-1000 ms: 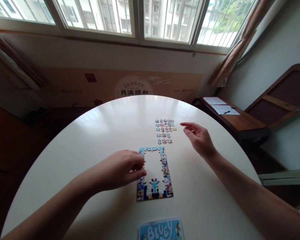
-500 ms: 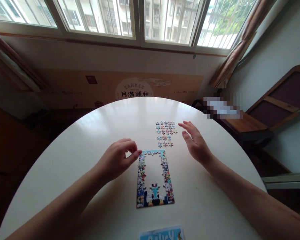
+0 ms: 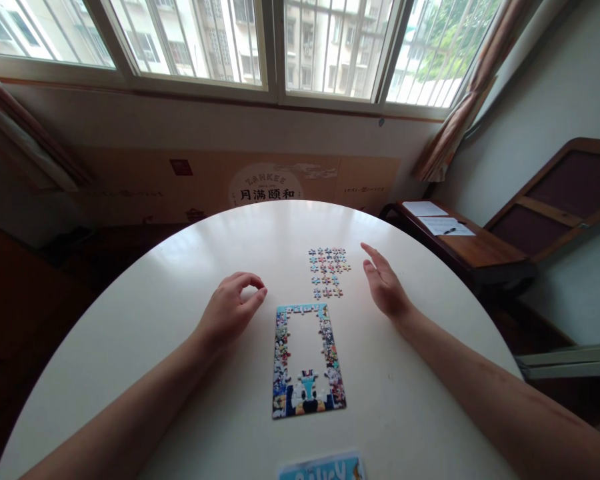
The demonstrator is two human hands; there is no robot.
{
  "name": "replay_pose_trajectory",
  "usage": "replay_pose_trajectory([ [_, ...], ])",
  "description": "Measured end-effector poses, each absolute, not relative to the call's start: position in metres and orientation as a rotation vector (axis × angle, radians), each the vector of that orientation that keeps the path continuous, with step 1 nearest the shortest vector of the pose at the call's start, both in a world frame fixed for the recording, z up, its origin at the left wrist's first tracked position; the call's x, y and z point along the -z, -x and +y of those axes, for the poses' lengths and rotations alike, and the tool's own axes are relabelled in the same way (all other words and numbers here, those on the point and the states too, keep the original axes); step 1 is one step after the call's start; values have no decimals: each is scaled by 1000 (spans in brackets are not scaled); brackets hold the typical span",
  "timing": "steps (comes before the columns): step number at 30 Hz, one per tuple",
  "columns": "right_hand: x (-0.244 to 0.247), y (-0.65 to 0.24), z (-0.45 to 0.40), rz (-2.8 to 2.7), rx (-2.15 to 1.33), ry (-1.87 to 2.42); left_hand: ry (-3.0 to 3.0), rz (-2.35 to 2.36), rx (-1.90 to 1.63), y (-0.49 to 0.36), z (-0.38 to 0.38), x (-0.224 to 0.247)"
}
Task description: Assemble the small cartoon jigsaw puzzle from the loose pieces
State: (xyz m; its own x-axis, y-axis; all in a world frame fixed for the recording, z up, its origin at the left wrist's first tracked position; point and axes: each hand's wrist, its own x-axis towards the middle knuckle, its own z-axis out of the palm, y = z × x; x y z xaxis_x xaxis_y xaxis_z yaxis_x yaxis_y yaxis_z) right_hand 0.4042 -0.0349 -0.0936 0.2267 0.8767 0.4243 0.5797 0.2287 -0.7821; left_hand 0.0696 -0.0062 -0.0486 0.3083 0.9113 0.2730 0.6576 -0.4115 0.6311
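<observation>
A jigsaw puzzle (image 3: 334, 363) lies on the white table, its border joined and its middle bare apart from a section at the near end. Just left of its top corner is my left hand (image 3: 233, 303), thumb and index fingertips brought together in a loop with nothing visible in them. Beyond the puzzle, loose puzzle pieces (image 3: 327, 268) are laid out in rows. My right hand (image 3: 387, 283) is to the right of those rows, fingers stretched out and holding nothing; it does not touch the pieces.
The round white table (image 3: 180, 413) fills the foreground. At its near edge is a blue printed card or box (image 3: 323, 468), partly cut off. A wooden bench (image 3: 480, 250) with papers (image 3: 447, 227) and a pen stands at the right, below the windows (image 3: 330, 53).
My left hand has drawn back left from the puzzle's top corner, its index finger closing toward the thumb. My right hand's fingers have come closer together. The view has shifted slightly.
</observation>
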Motion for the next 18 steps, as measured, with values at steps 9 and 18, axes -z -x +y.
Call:
replay_pose_trajectory([
  [9, 97, -403, -26, -1476, -260, 1489, -2181, 1398, -907, -72, -6, 54],
  [18, 87, -405, 39, -1448, -22, 1551, -2111, 1443, -935, -69, -6, 58],
])
